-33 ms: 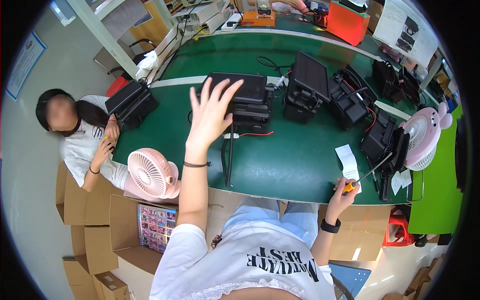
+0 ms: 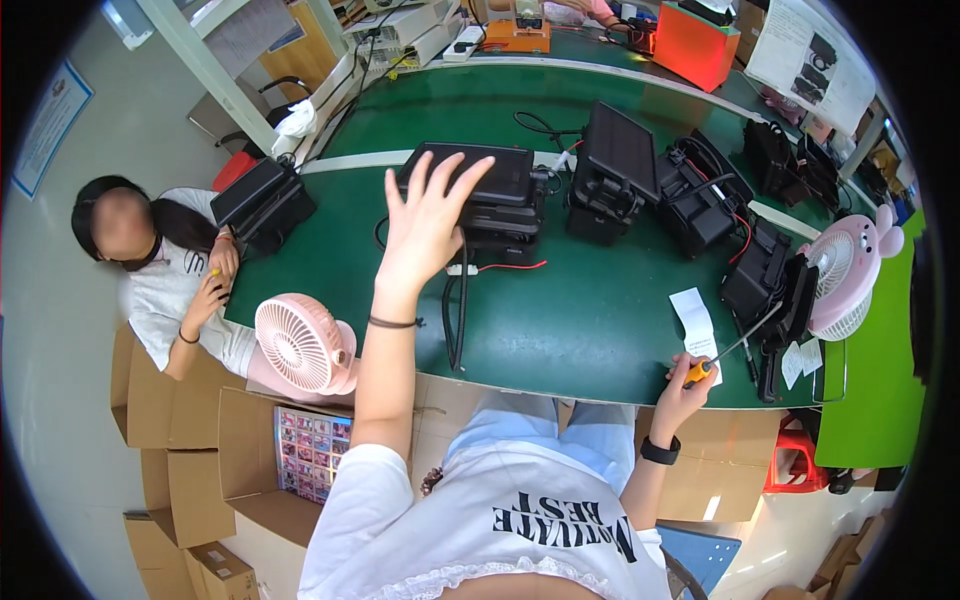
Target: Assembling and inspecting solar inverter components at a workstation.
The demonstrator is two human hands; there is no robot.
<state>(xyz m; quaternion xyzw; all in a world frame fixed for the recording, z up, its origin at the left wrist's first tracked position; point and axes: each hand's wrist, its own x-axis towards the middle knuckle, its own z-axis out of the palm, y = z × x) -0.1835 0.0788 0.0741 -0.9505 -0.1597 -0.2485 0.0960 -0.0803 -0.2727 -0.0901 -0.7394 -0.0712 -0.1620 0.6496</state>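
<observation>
My left hand (image 2: 425, 230) is open, its fingers spread at the near left of a black case (image 2: 505, 178) with a flat lid. Whether the fingertips touch the case or hover above it, I cannot tell. A black cable (image 2: 455, 325) and a thin red wire (image 2: 515, 267) come out beside that case. At the right, my right hand (image 2: 680, 405) is closed round the yellow handle of a screwdriver (image 2: 700, 373), its shaft slanting up to the right. A white paper slip (image 2: 693, 315) lies just beyond this hand on the green table (image 2: 570, 320).
More black cases (image 2: 612, 170) stand in a row to the right. A pink fan (image 2: 305, 345) is near the left edge, another fan (image 2: 850, 265) at the far right. A co-worker (image 2: 190, 270) sits at the left by a black case (image 2: 265, 205). Cardboard boxes (image 2: 260, 470) stand below.
My left hand has shifted very slightly to the right over the case, and the black cable beside it has moved a little. My right hand keeps its hold on the screwdriver.
</observation>
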